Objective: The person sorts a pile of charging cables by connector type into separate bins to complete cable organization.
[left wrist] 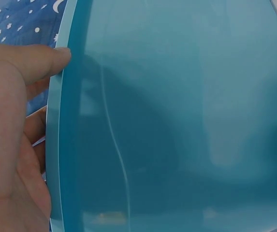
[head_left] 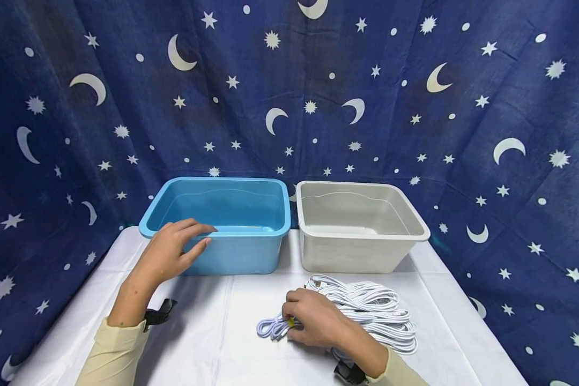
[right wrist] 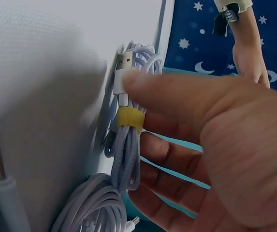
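My left hand [head_left: 171, 252] is at the near rim of the blue plastic bin [head_left: 241, 254], fingers over the edge and thumb on the outer side. In the left wrist view the thumb [left wrist: 44, 60] lies against the rim. My right hand [head_left: 316, 319] pinches a pale lavender USB cable [right wrist: 126, 159], coiled and bound with a yellow tie [right wrist: 130, 118]. The thumb presses near its metal plug [right wrist: 125, 60], with the other fingers behind the bundle. Right beside that hand lies a pile of coiled white cables [head_left: 378, 311].
A light grey bin [head_left: 352, 252] stands to the right of the blue one, close beside it. Both sit at the back of a table with a white cloth [head_left: 212, 332]. Behind and at the sides hangs a dark blue curtain [head_left: 251, 64] with moons and stars.
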The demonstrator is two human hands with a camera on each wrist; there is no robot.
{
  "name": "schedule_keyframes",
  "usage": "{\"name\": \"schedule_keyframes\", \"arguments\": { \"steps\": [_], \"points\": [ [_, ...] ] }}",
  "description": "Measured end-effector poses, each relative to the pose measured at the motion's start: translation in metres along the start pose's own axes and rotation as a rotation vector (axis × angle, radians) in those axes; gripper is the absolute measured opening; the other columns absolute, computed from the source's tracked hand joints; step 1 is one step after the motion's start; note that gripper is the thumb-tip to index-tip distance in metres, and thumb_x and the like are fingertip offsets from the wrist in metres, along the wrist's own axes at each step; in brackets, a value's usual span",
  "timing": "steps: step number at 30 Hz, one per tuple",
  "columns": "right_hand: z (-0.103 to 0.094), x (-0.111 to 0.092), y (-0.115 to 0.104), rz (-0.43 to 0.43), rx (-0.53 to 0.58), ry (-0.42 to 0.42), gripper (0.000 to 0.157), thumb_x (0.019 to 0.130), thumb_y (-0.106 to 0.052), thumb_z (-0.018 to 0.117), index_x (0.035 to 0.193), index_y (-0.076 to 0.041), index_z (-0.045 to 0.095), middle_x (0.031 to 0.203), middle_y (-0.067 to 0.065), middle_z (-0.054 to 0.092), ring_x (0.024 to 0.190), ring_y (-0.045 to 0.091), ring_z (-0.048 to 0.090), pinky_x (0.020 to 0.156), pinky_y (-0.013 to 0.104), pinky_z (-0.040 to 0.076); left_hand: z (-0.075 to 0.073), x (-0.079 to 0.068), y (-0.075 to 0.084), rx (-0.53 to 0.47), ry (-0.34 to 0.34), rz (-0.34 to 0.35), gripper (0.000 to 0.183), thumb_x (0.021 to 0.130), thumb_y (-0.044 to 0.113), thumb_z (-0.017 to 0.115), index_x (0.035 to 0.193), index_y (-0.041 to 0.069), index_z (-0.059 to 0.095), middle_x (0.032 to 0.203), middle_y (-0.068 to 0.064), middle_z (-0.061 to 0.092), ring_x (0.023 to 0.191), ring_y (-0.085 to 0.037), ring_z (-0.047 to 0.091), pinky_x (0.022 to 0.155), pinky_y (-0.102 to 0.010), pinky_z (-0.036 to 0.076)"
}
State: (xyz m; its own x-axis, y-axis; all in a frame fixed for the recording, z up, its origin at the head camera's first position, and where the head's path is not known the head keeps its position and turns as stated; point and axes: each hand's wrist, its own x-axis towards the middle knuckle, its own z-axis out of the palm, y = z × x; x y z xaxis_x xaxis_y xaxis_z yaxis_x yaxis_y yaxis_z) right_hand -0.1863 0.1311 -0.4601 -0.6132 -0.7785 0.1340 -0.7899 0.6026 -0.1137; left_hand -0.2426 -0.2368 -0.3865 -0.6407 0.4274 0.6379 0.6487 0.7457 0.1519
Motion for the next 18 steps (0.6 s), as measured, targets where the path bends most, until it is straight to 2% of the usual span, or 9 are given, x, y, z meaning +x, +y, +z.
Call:
{"name": "schedule_keyframes", "arguments": {
  "steps": [9, 18],
  "points": [
    [0.0054, 0.0001, -0.002, -0.013, -0.047, 0.023, 0.026, 0.079, -0.013, 0.091, 0.089, -0.024, 0.07, 0.088, -0.016, 0.053, 0.079, 0.003, 0.048, 0.069, 0.021, 0.043, 0.0003, 0.0008, 0.0011, -0.01, 0.004, -0.001, 0.024, 0.097, 0.018, 0.078, 0.12, 0.013, 0.078, 0.106, -0.001, 0.075, 0.082, -0.019, 0.068, 0.076, -0.046, 0.053],
    [0.0052, -0.0006, -0.0035, -0.047, -0.077, 0.04, 0.025, 0.075, -0.01, 0.088, 0.086, -0.022, 0.069, 0.08, -0.016, 0.053, 0.074, 0.002, 0.045, 0.065, 0.02, 0.04, 0.0011, 0.001, 0.0011, -0.001, 0.007, 0.0, 0.024, 0.096, 0.018, 0.079, 0.119, 0.013, 0.079, 0.105, -0.001, 0.075, 0.079, -0.019, 0.066, 0.073, -0.045, 0.052]
  ]
}}
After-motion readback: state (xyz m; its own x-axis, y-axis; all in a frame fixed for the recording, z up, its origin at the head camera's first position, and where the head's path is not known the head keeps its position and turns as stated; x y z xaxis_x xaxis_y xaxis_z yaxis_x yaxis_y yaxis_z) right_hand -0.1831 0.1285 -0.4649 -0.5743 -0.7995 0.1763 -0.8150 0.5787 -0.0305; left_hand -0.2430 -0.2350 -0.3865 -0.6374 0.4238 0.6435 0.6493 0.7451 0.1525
